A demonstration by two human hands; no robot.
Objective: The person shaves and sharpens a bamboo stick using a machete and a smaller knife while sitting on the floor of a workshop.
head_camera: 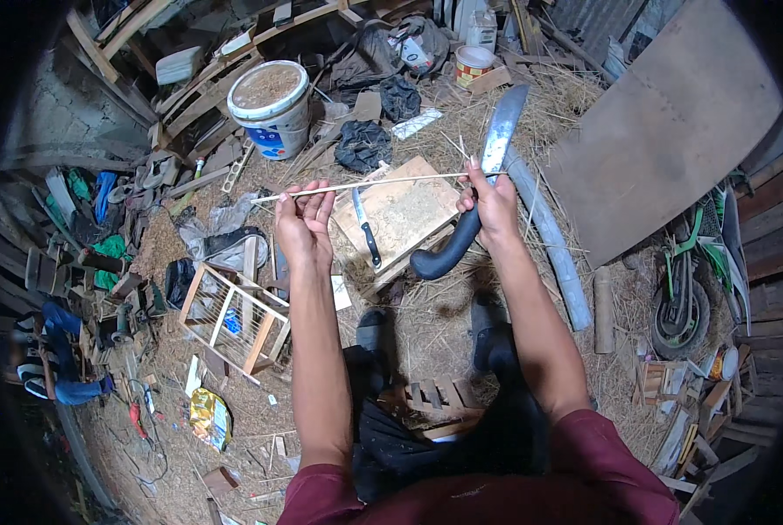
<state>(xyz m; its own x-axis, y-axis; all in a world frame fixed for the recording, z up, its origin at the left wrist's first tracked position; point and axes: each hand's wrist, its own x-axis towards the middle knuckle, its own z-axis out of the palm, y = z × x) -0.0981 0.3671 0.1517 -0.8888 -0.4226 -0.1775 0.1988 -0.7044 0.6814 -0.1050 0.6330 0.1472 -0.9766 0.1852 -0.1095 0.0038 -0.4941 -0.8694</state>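
A thin wooden or bamboo stick [391, 181] spans between my hands in the head view. My left hand [307, 220] pinches its left end between thumb and fingers. My right hand [491, 200] holds the other end with thumb and forefinger, and also grips a machete [504, 125] by its dark curved handle, the broad blade pointing up and away. Below the stick lies a wooden board [411, 207] strewn with fine shavings, and on it a kitchen knife [367, 230] with a black handle.
A cage of wood and thin bars [234, 318] stands at left. Beyond the board is a white bucket [270, 108] full of shavings. Right of the machete lie a long grey pole [549, 243] and a large flat sheet [667, 131]. A person [57, 357] sits far left; a motorbike [687, 295] stands right.
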